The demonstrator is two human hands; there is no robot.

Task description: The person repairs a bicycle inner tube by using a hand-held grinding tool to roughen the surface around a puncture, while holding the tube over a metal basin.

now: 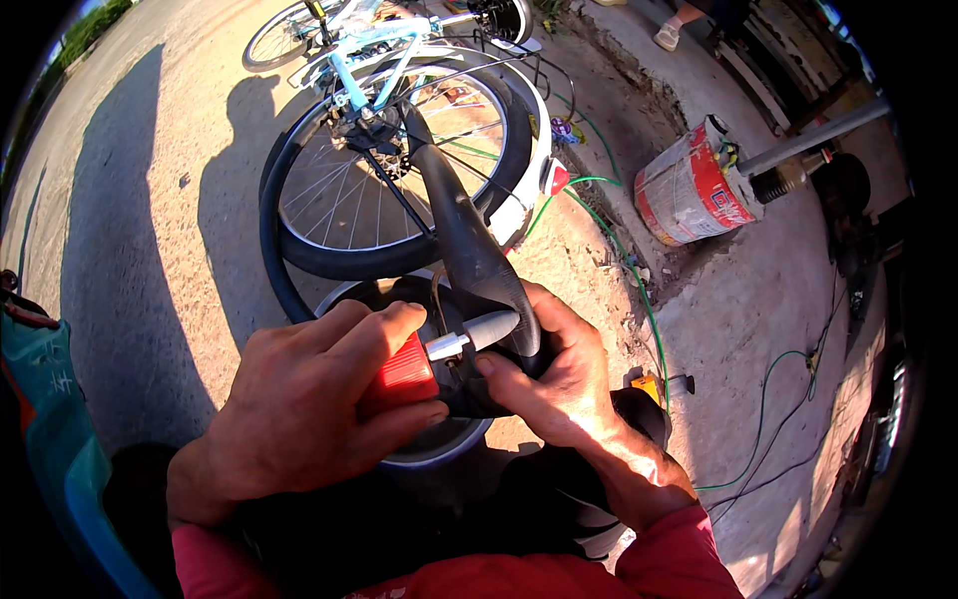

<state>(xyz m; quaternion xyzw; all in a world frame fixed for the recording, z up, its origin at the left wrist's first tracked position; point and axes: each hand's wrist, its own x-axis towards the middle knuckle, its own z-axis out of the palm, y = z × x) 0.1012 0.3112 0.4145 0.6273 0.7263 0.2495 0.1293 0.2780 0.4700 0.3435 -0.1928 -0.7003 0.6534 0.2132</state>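
Observation:
My left hand (319,384) is closed round the red body of a small tool (401,371), which has a silver shaft and a grey tapered tip. The tip lies against a black bicycle inner tube (459,215), though the exact contact is hard to make out. Bent round at its near end, the tube is gripped by my right hand (559,374), thumb toward the tool. From there it runs up to the wheel (349,195) of a light-blue bicycle (384,50) lying on its side. Beneath my hands stands a round metal-rimmed basin (439,459), partly hidden.
A red and white bucket (689,190) with a grey pole beside it stands at the right. Green hose (654,329) snakes over the ground, near a small yellow object (647,387). Teal material (65,429) is at the left edge; another person's foot (669,35) shows at top right.

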